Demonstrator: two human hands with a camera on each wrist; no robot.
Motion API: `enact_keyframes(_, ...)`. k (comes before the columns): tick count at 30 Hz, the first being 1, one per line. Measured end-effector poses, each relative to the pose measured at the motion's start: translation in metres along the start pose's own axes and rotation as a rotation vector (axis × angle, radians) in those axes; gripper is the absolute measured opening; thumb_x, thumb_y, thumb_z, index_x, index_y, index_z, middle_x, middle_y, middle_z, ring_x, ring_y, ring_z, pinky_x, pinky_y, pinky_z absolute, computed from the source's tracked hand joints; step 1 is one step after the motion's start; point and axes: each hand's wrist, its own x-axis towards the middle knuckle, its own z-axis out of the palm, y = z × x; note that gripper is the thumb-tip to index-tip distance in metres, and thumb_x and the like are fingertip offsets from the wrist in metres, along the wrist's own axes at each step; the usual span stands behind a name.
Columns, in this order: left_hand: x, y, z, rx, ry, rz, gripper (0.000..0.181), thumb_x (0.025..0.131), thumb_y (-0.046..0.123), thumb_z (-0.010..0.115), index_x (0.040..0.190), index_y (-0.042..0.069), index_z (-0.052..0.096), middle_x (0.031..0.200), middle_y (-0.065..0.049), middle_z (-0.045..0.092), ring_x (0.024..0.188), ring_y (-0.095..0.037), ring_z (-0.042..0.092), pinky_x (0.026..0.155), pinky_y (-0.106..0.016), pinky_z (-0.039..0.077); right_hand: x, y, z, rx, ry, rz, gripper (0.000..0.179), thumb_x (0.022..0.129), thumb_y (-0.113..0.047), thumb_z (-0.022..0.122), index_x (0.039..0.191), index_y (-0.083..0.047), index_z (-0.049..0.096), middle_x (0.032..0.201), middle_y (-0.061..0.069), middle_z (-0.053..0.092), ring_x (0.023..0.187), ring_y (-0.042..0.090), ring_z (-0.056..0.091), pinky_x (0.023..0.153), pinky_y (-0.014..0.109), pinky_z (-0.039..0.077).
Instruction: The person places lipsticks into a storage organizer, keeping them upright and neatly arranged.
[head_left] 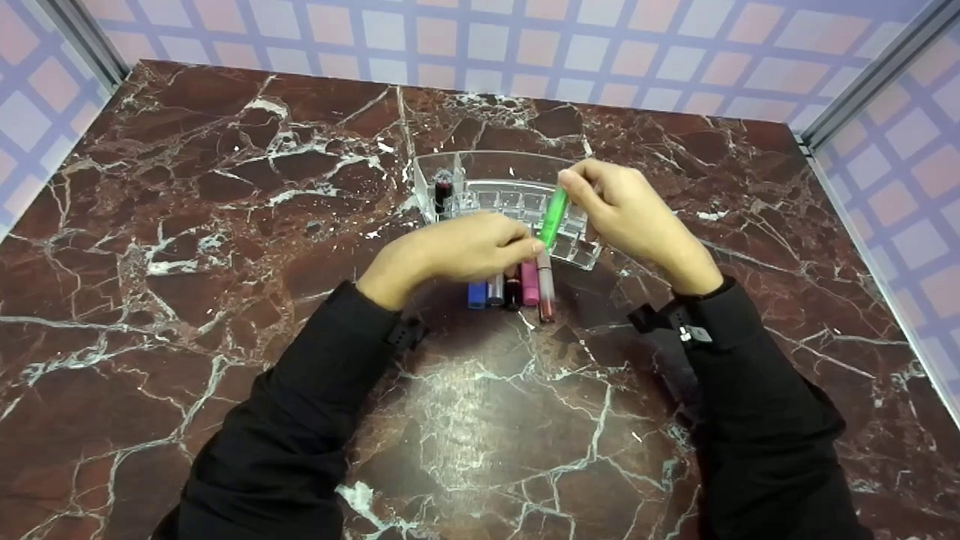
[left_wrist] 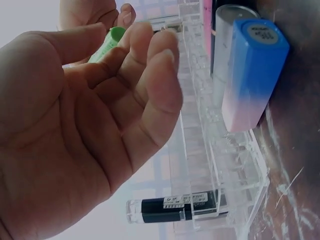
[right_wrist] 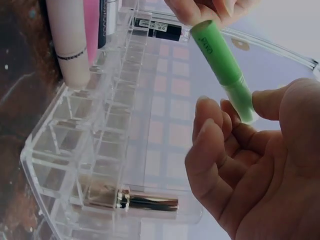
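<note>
My right hand (head_left: 626,214) pinches a green lip balm tube (head_left: 553,217) by its pale, translucent end, between thumb and fingers. The tube tilts over the right part of a clear acrylic organizer (right_wrist: 65,115). My left hand (head_left: 465,247) reaches in from the left, its fingers loosely bent and its fingertips right at the tube's green end. Below the left hand, several tubes stand along the organizer's near side: a blue-and-pink lipstick (left_wrist: 257,70), a silver one (head_left: 496,289), a black one (head_left: 512,292), a pink one (head_left: 529,283) and a slender translucent tube (head_left: 547,289).
A black lipstick (head_left: 443,193) stands in the organizer's left end, and a tube with a gold band (right_wrist: 150,202) in its right end. Dark red marbled tabletop (head_left: 480,420) lies under everything. A checkered panel (head_left: 480,45) rises behind the table.
</note>
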Motion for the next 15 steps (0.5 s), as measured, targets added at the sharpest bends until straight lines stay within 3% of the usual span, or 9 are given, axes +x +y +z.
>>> enact_keyframes(6, -0.006, 0.000, -0.009, 0.037, 0.085, -0.026, 0.039, 0.110, 0.037, 0.042, 0.100, 0.005, 0.062, 0.074, 0.001, 0.051, 0.060, -0.012, 0.048, 0.059, -0.029, 0.047, 0.000, 0.000, -0.008, -0.015, 0.078, -0.021, 0.041, 0.108, -0.040, 0.045, 0.108, -0.006, 0.067, 0.076, 0.008, 0.056, 0.055, 0.018, 0.055, 0.049, 0.024, 0.045)
enact_keyframes(15, -0.013, -0.005, -0.020, 0.144, 0.213, -0.114, 0.040, 0.108, 0.037, 0.046, 0.075, 0.016, 0.050, 0.064, 0.006, 0.044, 0.052, -0.008, 0.038, 0.053, -0.025, 0.039, 0.000, 0.002, -0.014, -0.031, 0.232, -0.058, 0.036, 0.107, -0.034, 0.051, 0.108, -0.002, 0.067, 0.084, 0.004, 0.061, 0.060, 0.016, 0.055, 0.052, 0.022, 0.043)
